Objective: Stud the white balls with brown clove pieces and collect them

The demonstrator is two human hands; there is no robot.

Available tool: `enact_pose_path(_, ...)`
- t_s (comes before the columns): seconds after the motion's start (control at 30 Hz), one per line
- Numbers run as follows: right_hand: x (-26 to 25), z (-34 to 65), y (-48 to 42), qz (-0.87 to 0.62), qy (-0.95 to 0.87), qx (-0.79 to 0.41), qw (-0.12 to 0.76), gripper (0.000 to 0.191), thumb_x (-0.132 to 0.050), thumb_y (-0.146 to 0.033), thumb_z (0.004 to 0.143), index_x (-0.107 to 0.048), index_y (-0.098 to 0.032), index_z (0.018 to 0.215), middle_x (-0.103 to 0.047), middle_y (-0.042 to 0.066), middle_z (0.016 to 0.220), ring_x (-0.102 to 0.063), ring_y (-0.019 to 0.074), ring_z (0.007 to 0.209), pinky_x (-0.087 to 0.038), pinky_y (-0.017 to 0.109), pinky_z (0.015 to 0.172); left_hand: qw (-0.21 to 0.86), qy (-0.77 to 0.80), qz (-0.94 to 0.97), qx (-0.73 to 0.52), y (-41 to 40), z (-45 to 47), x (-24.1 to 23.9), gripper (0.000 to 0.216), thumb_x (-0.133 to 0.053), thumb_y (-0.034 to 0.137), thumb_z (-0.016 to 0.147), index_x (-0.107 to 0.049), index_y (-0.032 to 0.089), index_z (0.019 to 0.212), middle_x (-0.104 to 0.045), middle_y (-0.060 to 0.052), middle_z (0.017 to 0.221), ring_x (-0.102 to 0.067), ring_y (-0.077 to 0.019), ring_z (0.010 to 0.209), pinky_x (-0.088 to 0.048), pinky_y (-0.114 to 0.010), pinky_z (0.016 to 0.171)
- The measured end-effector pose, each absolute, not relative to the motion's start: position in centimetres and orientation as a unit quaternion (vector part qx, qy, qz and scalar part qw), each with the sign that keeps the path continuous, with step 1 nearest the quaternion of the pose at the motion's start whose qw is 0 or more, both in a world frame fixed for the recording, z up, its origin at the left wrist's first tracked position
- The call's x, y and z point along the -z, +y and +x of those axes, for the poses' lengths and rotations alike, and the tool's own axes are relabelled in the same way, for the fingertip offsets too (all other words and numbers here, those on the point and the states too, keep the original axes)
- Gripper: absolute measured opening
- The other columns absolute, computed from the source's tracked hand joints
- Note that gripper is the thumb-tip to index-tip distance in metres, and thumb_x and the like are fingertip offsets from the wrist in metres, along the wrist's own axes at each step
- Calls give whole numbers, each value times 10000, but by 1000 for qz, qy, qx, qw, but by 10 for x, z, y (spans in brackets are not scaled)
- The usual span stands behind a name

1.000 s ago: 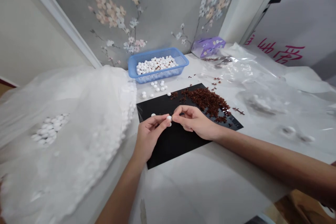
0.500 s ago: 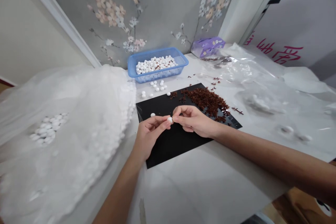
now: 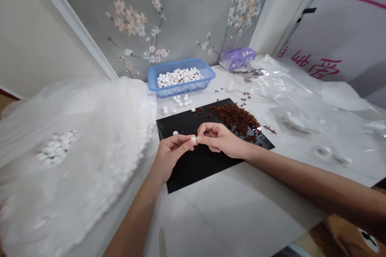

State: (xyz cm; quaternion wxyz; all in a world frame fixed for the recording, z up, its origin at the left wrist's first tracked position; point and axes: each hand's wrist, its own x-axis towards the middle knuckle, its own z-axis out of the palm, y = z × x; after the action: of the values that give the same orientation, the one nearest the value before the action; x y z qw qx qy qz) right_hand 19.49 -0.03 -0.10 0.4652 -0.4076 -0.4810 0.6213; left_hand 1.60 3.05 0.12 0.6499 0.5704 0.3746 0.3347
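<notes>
Over the black mat (image 3: pixel 196 172), my left hand (image 3: pixel 169 154) pinches a small white ball (image 3: pixel 193 139) between thumb and fingers. The pinched fingertips of my right hand (image 3: pixel 221 140) touch the ball's right side. Whatever they may hold there is too small or hidden to make out. Behind my left fingers lies another white ball (image 3: pixel 175 133) on the mat. A heap of small reddish-brown, star-like pieces (image 3: pixel 237 116) covers the mat's back right part, beyond my right hand.
A blue basket (image 3: pixel 181 90) of white balls and a few brown bits stands by the wall. Several loose balls (image 3: pixel 180 104) lie before it. A big clear bag of white balls (image 3: pixel 99 176) fills the left. Right: plastic bags (image 3: pixel 289 88) and a purple pack (image 3: pixel 238 58).
The view has shifted slightly. Both hands stay together at the same white ball, with hardly any change in their grip.
</notes>
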Motion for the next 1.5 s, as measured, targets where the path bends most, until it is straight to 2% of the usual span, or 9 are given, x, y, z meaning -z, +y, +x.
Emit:
enact_pose_path(0.23, -10, 207, 45, -544, -603, -318, 489, 229, -630, -392, 763, -600, -166, 791, -513, -19, 690, -435, 77, 544, -355, 221, 518, 578, 439, 562, -397, 30, 23, -2, 258, -629, 387, 762, -672, 208, 943, -665, -11, 860, -577, -91, 674, -436, -183, 583)
enact_pose_path(0.4, 3, 211, 80, -649, -695, -45, 307, 176, -625, -287, 767, -654, -177, 902, -560, 46, 942, -530, 131, 648, -400, 273, 614, 460, 494, 627, -390, 27, 27, 3, 248, -623, 383, 745, -675, 171, 864, -530, 22, 646, -471, -94, 586, -381, -206, 545)
enact_pose_path(0.57, 3, 204, 69, -618, -702, -62, 349, 130, -573, -241, 804, -644, -172, 888, -574, 39, 945, -517, 104, 607, -410, 255, 603, 390, 531, 656, -368, 25, 27, 9, 210, -591, 351, 756, -656, 165, 829, -457, 38, 591, -420, -88, 522, -361, -215, 518)
enact_pose_path(0.7, 5, 189, 40, -541, -650, -263, 464, 193, -591, -335, 795, -625, -163, 877, -615, 17, 821, -433, 64, 482, -364, 220, 468, 344, 536, 679, -365, 25, 28, 12, 220, -604, 291, 737, -642, 165, 914, -495, 28, 647, -421, -83, 509, -384, -220, 519)
enact_pose_path(0.8, 8, 178, 25, -508, -605, -385, 477, 253, -642, -373, 746, -608, -160, 876, -625, 15, 817, -410, 46, 447, -315, 207, 409, 376, 519, 662, -388, 25, 27, 10, 350, -611, 295, 745, -592, 166, 1070, -571, -6, 778, -492, -89, 553, -430, -222, 544)
enact_pose_path(0.93, 6, 175, 20, -492, -586, -437, 472, 272, -663, -401, 719, -605, -157, 823, -580, -17, 661, -396, 46, 420, -289, 202, 389, 435, 487, 648, -392, 25, 26, 5, 277, -595, 370, 776, -638, 184, 976, -627, -38, 862, -569, -121, 654, -465, -227, 570)
enact_pose_path(1.17, -7, 207, 31, -559, -546, -347, 519, 240, -596, -387, 765, -591, -154, 819, -600, 8, 777, -389, 36, 421, -302, 202, 389, 485, 499, 586, -416, 26, 26, 2, 332, -584, 457, 775, -636, 171, 936, -642, -29, 816, -573, -116, 661, -478, -218, 603)
enact_pose_path(1.37, -4, 223, 32, -557, -742, -199, 317, 147, -603, -211, 745, -658, -154, 869, -616, 35, 806, -464, 78, 529, -388, 227, 519, 511, 487, 575, -413, 26, 26, 1, 337, -447, 462, 855, -596, 170, 935, -619, -28, 835, -557, -102, 638, -447, -208, 571)
enact_pose_path(1.5, 2, 216, 31, -540, -763, -182, 306, 99, -563, -180, 783, -657, -150, 777, -620, 49, 798, -515, 102, 597, -403, 229, 543, 536, 469, 565, -416, 26, 26, 2, 343, -376, 425, 881, -549, 171, 728, -520, 12, 627, -495, -100, 555, -393, -214, 524)
